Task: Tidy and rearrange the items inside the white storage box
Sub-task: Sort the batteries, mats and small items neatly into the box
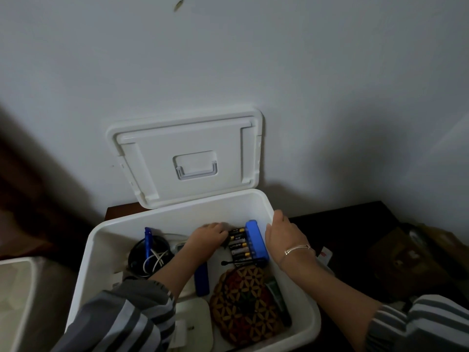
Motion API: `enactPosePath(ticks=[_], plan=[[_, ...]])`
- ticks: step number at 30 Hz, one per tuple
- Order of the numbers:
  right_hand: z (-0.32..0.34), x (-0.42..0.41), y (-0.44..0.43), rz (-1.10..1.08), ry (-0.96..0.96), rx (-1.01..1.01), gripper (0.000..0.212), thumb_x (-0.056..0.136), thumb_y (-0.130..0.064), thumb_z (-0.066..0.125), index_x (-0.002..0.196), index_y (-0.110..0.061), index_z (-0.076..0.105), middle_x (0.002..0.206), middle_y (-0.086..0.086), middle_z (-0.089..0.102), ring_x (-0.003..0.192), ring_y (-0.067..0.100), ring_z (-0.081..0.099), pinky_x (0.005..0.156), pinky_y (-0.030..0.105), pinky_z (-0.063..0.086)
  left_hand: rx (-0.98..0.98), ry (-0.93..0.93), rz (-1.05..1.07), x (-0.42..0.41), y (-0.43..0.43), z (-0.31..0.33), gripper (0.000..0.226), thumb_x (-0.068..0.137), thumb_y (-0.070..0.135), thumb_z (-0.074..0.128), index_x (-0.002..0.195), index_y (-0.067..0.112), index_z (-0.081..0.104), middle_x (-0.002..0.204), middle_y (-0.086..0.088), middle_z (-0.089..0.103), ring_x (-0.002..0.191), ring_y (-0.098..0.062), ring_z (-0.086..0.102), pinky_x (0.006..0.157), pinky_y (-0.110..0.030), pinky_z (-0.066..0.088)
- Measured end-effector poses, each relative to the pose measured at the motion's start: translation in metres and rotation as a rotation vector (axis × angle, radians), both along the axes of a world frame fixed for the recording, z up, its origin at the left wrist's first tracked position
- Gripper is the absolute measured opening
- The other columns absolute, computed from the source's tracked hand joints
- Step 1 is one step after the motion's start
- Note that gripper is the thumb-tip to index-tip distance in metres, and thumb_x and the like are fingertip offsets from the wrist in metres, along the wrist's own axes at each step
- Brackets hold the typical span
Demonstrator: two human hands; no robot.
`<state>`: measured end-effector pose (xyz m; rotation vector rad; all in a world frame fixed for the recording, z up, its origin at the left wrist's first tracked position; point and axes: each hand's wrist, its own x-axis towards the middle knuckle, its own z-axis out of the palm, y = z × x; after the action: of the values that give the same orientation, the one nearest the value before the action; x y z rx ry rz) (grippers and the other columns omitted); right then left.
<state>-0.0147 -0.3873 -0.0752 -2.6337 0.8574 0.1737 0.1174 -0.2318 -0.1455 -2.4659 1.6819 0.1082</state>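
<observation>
The white storage box (177, 217) stands open on a dark table. Inside it, a row of several black-and-gold batteries (238, 246) lies against a blue case (256, 240). My left hand (206, 237) reaches into the box, its bent fingertips touching the batteries' left ends. My right hand (285, 235) holds the box's right rim beside the blue case, thumb inside. Also in the box are a brown woven mat (243, 303), a blue bar (202, 279), a green tube (278, 298), a black pen (243, 262) and a blue pen (148, 241) over coiled cables (152, 260).
The box's white lid (187, 158) leans upright against the wall behind it. A white bin (15, 301) stands at the left. A brown bag (406, 260) lies on the dark table (355, 219) to the right. A flat white item (194, 318) sits at the box's front.
</observation>
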Motion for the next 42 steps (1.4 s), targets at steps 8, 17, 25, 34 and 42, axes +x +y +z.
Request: enactPosePath(ticks=[8,17,25,34,42], plan=[[-0.004,0.000,0.000,0.011,-0.015,-0.035,0.030,0.101,-0.029,0.031,0.124,-0.008,0.035,0.120,0.012,0.054,0.100,0.028,0.055,0.070,0.031,0.038,0.025,0.054,0.213,0.003,0.009,0.001,0.032,0.093,0.020,0.056,0.124,0.012,0.055,0.140,-0.006,0.043,0.113,-0.025,0.054,0.082,-0.034,0.047],[-0.001,-0.001,0.002,0.003,-0.021,-0.043,0.029,0.101,-0.028,0.030,0.122,-0.008,0.037,0.119,0.012,0.054,0.100,0.028,0.056,0.075,0.035,0.044,0.109,0.216,0.380,0.008,-0.004,0.002,0.029,0.092,0.021,0.059,0.119,0.012,0.060,0.123,-0.008,0.060,0.113,-0.024,0.057,0.089,-0.033,0.048],[-0.002,-0.001,0.001,0.004,-0.024,-0.067,0.029,0.101,-0.026,0.031,0.123,-0.008,0.036,0.119,0.013,0.054,0.100,0.029,0.056,0.071,0.032,0.038,-0.016,-0.058,0.198,-0.020,0.028,-0.008,0.030,0.055,0.022,0.088,0.081,0.019,0.072,0.086,-0.002,0.069,0.078,-0.019,0.065,0.071,-0.026,0.049],[-0.002,-0.001,0.001,0.008,-0.020,-0.082,0.025,0.100,-0.023,0.032,0.120,-0.008,0.037,0.117,0.012,0.055,0.098,0.027,0.056,0.069,0.030,0.038,-0.076,-0.143,0.224,-0.031,0.022,-0.017,0.024,0.044,0.024,0.089,0.059,0.017,0.072,0.062,-0.002,0.068,0.063,-0.020,0.066,0.084,-0.047,0.054],[-0.002,0.000,0.001,0.003,-0.023,-0.066,0.026,0.100,-0.022,0.035,0.122,-0.009,0.036,0.116,0.011,0.055,0.097,0.026,0.057,0.071,0.031,0.042,-0.166,-0.072,0.225,-0.028,0.021,-0.030,0.043,0.032,0.015,0.092,0.072,0.015,0.077,0.073,-0.003,0.071,0.066,-0.021,0.068,0.069,-0.038,0.055]])
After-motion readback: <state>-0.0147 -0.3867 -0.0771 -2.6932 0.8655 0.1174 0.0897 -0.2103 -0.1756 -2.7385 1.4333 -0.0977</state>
